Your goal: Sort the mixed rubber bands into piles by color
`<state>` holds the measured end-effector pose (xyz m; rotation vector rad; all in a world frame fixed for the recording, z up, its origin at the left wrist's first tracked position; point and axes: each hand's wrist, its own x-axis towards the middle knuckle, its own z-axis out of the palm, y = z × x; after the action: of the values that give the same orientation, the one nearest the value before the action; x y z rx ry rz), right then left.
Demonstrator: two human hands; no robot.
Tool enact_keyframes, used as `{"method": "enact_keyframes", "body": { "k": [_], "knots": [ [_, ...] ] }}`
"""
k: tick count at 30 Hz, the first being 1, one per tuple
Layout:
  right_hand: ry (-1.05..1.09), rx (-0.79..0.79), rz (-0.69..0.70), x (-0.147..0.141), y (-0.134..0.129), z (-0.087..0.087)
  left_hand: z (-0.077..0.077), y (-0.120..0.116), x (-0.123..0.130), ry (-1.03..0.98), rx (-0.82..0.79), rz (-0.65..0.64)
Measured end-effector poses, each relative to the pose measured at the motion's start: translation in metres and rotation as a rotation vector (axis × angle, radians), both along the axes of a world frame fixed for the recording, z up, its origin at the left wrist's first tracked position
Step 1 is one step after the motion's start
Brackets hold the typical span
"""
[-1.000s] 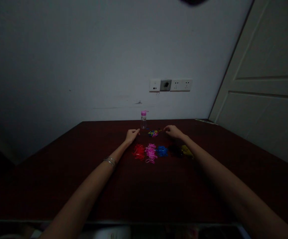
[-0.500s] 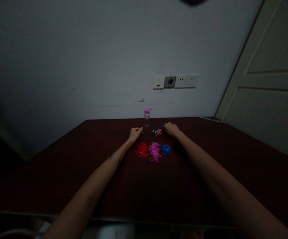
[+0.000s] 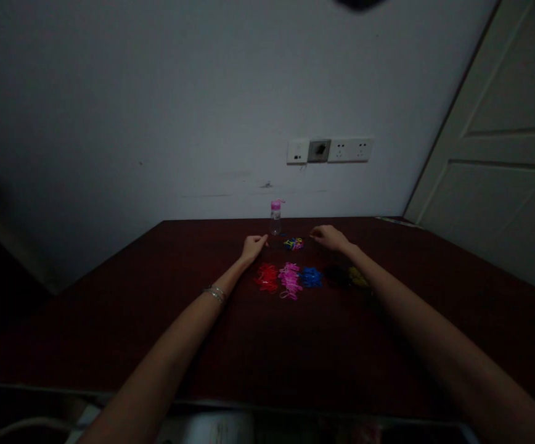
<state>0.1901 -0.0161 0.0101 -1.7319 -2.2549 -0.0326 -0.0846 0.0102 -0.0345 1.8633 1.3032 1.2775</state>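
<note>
My left hand (image 3: 253, 247) rests on the dark red table (image 3: 258, 351), left of a small mixed-colour pile of bands (image 3: 294, 244); its fingers are closed, and anything between them is too small to name. To the right of that pile, my right hand (image 3: 326, 237) has its fingers pinched together over the table; what they hold, if anything, is too small to make out. Nearer to me lie a red pile (image 3: 267, 277), a pink pile (image 3: 290, 280) and a blue pile (image 3: 312, 277). A yellowish pile (image 3: 358, 277) shows partly beside my right forearm.
A clear bottle with a pink cap (image 3: 275, 219) stands behind the mixed pile, near the wall. Sockets (image 3: 330, 150) are on the wall above. A white panelled door (image 3: 494, 142) is at the right. Items lie below the table's front edge.
My right hand has moved right, away from the mixed pile, and slightly up. The yellowish pile beside my right forearm now shows. My left hand has stayed in place; the view has shifted slightly.
</note>
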Motion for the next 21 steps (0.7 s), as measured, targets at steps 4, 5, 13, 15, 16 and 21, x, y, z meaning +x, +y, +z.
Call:
{"method": "enact_keyframes", "body": {
  "k": [4, 5, 13, 15, 16, 21],
  "knots": [
    [0.221, -0.107, 0.076, 0.034, -0.02, -0.001, -0.003, 0.004, -0.001, -0.001, -0.005, 0.007],
    [0.288, -0.171, 0.085, 0.043, -0.028, -0.001, -0.004, 0.005, -0.001, 0.0, -0.009, 0.008],
    [0.511, -0.539, 0.059, 0.093, -0.088, 0.024, -0.001, 0.003, 0.0, 0.018, -0.024, 0.015],
    [0.551, -0.551, 0.038, 0.094, -0.095, 0.023, 0.001, 0.001, -0.001, 0.03, -0.033, 0.016],
    [0.573, -0.558, 0.027, 0.094, -0.096, 0.02, 0.001, 0.0, -0.001, 0.037, -0.035, 0.016],
    [0.704, -0.531, -0.026, 0.104, -0.093, -0.001, 0.001, 0.001, 0.0, 0.083, -0.027, 0.007]
  ]
}}
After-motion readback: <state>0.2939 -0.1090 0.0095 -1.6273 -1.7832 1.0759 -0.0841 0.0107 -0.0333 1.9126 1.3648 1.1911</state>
